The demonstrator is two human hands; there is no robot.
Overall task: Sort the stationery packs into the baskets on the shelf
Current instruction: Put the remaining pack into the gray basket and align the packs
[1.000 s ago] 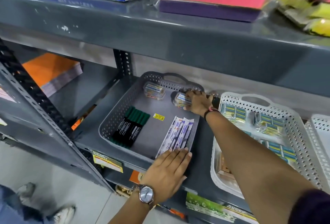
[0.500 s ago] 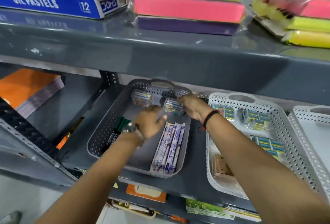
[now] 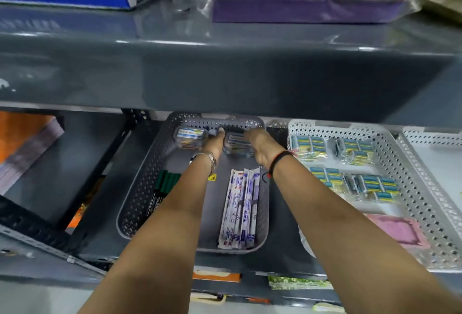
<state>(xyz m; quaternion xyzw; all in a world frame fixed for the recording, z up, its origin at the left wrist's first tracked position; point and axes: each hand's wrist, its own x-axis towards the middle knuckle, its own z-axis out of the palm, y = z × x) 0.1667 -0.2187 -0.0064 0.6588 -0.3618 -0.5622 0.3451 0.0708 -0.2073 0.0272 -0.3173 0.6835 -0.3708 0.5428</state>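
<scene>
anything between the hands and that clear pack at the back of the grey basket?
Nothing visible. The left hand and right hand sit on either side of the clear pack at the back of the grey basket. A second clear pack lies to the left, clear of them. Whether the fingers are closed on the pack cannot be told.

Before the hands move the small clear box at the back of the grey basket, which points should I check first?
1. Both hands at the clear box: ok, left hand and right hand flank it.
2. Firm hold: cannot tell, fingers hidden.
3. Room in grey basket: ok, bare floor in the middle.
4. Second clear box apart: ok, just left.
5. Headroom under upper shelf: cannot tell.
</scene>
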